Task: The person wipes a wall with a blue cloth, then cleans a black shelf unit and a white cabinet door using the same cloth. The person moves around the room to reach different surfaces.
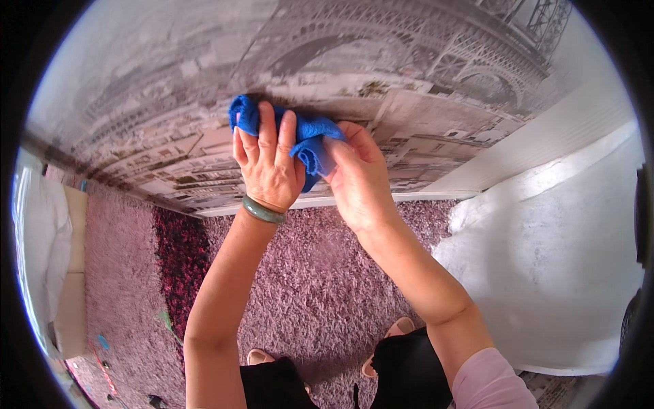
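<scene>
A bunched blue cloth [313, 129] lies against the wall [422, 95], which is covered with a grey mural of a lattice tower over a city. My left hand [270, 163], with a green bangle [263, 210] at its wrist, presses the cloth with the fingers pointing up; part of the cloth curls over its fingertips. At the cloth's right end, my right hand [361, 177] pinches a fold between thumb and fingers. Some of the cloth is hidden behind both hands.
A shaggy mauve carpet [320, 273] with a dark maroon stripe [178, 252] covers the floor below. White sheeting [552, 252] drapes something at the right. Pale furniture [73, 273] with white cloth stands at the left edge. Small coloured items lie near the lower left.
</scene>
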A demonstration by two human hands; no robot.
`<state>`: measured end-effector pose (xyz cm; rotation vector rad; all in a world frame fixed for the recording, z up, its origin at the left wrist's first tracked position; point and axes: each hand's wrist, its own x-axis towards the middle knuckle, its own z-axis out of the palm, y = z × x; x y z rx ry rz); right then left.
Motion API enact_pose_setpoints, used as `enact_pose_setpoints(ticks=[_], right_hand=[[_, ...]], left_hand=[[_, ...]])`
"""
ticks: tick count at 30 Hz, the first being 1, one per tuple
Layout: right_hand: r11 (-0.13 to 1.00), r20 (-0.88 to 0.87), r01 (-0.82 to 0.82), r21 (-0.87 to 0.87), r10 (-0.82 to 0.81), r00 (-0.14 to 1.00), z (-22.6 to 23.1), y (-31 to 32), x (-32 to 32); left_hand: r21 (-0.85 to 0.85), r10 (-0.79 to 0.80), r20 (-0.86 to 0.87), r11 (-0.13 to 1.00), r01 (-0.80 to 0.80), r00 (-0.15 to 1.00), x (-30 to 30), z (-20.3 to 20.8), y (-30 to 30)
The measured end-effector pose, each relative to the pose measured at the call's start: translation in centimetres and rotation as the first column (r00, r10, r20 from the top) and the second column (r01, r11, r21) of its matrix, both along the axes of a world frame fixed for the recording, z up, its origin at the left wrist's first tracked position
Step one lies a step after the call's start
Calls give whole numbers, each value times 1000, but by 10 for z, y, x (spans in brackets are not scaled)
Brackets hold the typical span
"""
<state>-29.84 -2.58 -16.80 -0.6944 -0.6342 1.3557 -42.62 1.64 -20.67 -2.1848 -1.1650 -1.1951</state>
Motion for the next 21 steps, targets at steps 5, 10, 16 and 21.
enact_pose_setpoints(ticks=[5,10,16,21], right_hand=[[996,-114,66,-59,-72,991,58,-6,5],[990,-59,130,-50,-133,989,131,-16,17],[984,17,177,-8,-176,984,232,-21,38],[979,6,190,72,-191,982,333,-26,63]], left_hand=[[36,-46,-15,998,46,999,10,33,5],[-10,-39,-30,999,39,999,23,106,-3],[-3,-46,-69,999,46,997,37,222,-6],[30,-80,-176,996,86,981,59,338,-9]])
